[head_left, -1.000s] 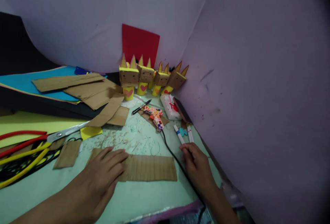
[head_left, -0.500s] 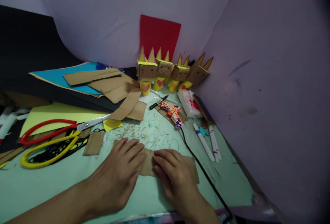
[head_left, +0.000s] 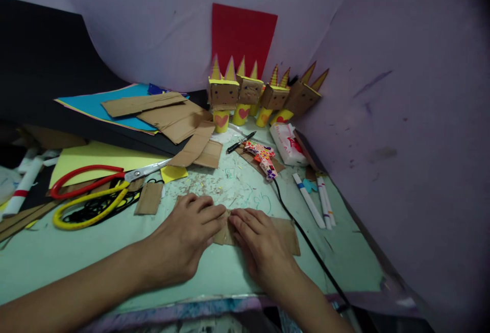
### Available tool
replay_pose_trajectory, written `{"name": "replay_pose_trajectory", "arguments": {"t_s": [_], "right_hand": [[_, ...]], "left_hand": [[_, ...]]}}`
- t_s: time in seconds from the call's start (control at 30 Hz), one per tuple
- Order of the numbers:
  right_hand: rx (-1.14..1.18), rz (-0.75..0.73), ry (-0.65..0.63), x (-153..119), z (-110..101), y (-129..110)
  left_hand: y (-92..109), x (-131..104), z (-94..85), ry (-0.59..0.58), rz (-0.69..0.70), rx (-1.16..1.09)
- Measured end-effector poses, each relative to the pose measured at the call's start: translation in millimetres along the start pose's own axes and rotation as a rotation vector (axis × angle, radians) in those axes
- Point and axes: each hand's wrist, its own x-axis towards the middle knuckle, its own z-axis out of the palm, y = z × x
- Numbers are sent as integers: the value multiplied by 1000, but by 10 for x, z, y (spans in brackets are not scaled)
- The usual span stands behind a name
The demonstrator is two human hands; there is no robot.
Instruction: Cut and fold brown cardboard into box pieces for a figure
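A brown cardboard strip [head_left: 288, 232] lies along the near part of the table, partly under both hands. My left hand [head_left: 187, 237] covers its left part, fingers bent and pressed onto it near the middle. Close beside it, my right hand [head_left: 261, 241] grips the strip with fingers together and curled, its thumb mostly hidden. The two sets of fingertips almost meet over a crease in the cardboard. The strip's right end sticks out past my right hand.
Left are scissors [head_left: 128, 175] with red and yellow handles, over black cord. A flower-patterned glue gun [head_left: 262, 155] trails a black cable past my right hand. Markers [head_left: 308, 200] lie right. Cardboard figures [head_left: 225, 95] stand behind, near cardboard pieces [head_left: 172, 118] and a tissue pack [head_left: 288, 144].
My fingertips have drawn closer together over the middle of the strip, and my left fingers are more bent. The whole view has shifted slightly as the head moved.
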Motion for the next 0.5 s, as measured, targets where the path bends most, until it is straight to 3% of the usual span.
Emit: {"name": "replay_pose_trajectory", "arguments": {"t_s": [0.5], "right_hand": [[227,109,48,14,-38,-66]], "left_hand": [[-19,13,31,91,-21,-102]]}}
